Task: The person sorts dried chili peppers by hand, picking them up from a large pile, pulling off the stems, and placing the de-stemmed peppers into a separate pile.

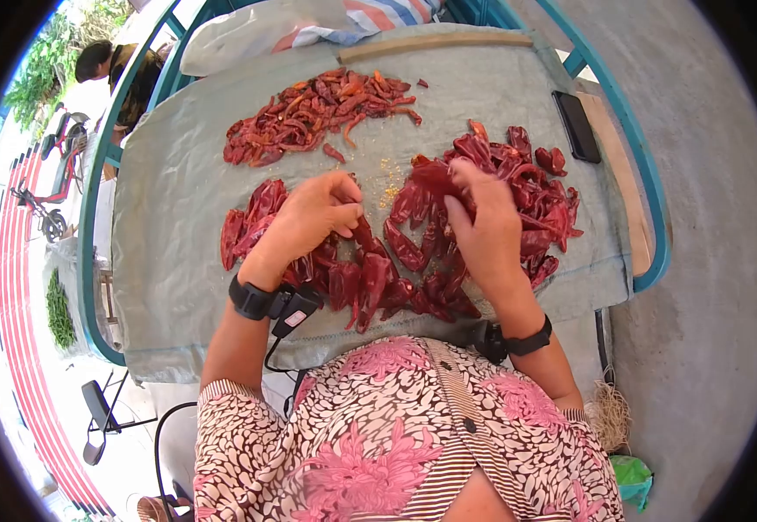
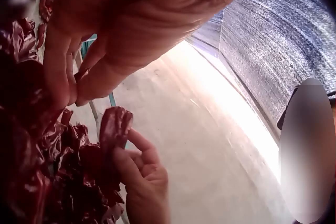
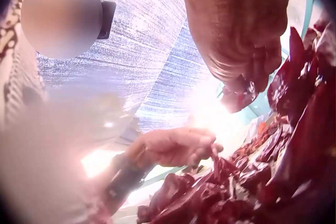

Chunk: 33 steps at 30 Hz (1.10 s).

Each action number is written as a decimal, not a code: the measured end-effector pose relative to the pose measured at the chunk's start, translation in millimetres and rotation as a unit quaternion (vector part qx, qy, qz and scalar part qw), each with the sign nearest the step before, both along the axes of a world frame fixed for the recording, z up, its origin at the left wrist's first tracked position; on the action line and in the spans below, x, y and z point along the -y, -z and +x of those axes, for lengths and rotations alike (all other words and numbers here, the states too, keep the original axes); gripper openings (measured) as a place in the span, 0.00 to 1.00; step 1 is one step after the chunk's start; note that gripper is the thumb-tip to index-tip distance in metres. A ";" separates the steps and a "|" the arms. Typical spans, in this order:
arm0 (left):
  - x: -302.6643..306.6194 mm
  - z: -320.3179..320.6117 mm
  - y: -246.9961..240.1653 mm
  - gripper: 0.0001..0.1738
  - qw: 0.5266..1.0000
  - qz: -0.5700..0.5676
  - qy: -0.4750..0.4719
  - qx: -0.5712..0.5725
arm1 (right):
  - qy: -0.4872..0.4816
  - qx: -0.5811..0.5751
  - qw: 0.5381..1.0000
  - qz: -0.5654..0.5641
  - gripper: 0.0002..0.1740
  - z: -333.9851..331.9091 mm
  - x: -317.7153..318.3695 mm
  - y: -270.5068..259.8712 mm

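Note:
My right hand (image 1: 489,228) holds a dried red pepper (image 1: 433,177) between thumb and fingers, above the right part of the heap. The same pepper (image 2: 114,129) stands upright in that hand's grip in the left wrist view. Over the left part of the heap, my left hand (image 1: 304,222) has its thumb and fingertips brought together in a pinch. A thin red pepper piece (image 3: 216,162) shows right at those fingertips in the right wrist view. Large, glossy dried peppers (image 1: 370,283) lie loosely heaped under and between both hands.
Smaller, orange-red peppers (image 1: 309,117) form a separate pile at the back. Yellow seeds (image 1: 390,183) are scattered on the grey-green cloth (image 1: 165,235). A phone (image 1: 576,127) lies at the right edge, inside the blue metal rail (image 1: 626,130). Another person (image 1: 126,70) is beyond the rail, back left.

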<state>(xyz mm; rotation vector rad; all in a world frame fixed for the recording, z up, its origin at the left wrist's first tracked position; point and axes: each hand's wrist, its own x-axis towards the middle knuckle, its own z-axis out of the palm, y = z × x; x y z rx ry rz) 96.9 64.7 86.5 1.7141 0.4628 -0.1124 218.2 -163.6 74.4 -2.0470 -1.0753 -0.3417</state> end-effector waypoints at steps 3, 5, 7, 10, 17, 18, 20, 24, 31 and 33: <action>-1.5 -1.1 -6.9 0.07 0.998 0.003 -0.045 0.045 | -0.016 0.077 0.997 -0.002 0.22 -3.8 4.3 -13.5; -1.4 -0.3 -14.1 0.08 0.993 -0.014 -0.073 0.097 | -0.118 0.113 0.979 -0.122 0.21 -13.2 8.4 -5.6; -7.0 0.6 -12.4 0.14 0.988 -0.040 -0.084 0.126 | -0.173 0.142 0.960 -0.169 0.21 -23.3 5.2 8.9; 13.6 -4.6 -15.7 0.21 0.974 0.110 -0.075 0.185 | -0.164 0.127 0.955 -0.214 0.21 -24.8 4.2 16.6; 36.3 -34.0 -15.7 0.33 0.882 0.381 0.245 0.129 | -0.066 0.146 0.981 -0.114 0.22 -2.3 10.8 1.8; 42.5 -34.9 -10.3 0.34 0.855 0.417 0.274 0.144 | -0.038 0.150 0.983 -0.095 0.21 0.6 13.7 -6.4; 55.7 -35.0 5.0 0.38 0.841 0.442 0.280 0.139 | -0.062 0.123 0.988 -0.066 0.21 2.1 22.5 -15.9; 77.7 -34.0 23.2 0.39 0.812 0.485 0.280 0.167 | -0.207 0.006 0.967 -0.146 0.23 -12.9 55.4 -15.2; 94.5 -24.5 47.8 0.17 0.790 0.507 0.254 0.235 | -0.217 -0.024 0.933 -0.286 0.36 -30.1 75.2 10.0; 92.9 -24.3 50.9 0.12 0.783 0.516 0.239 0.253 | -0.214 -0.060 0.933 -0.284 0.38 -32.6 73.9 10.2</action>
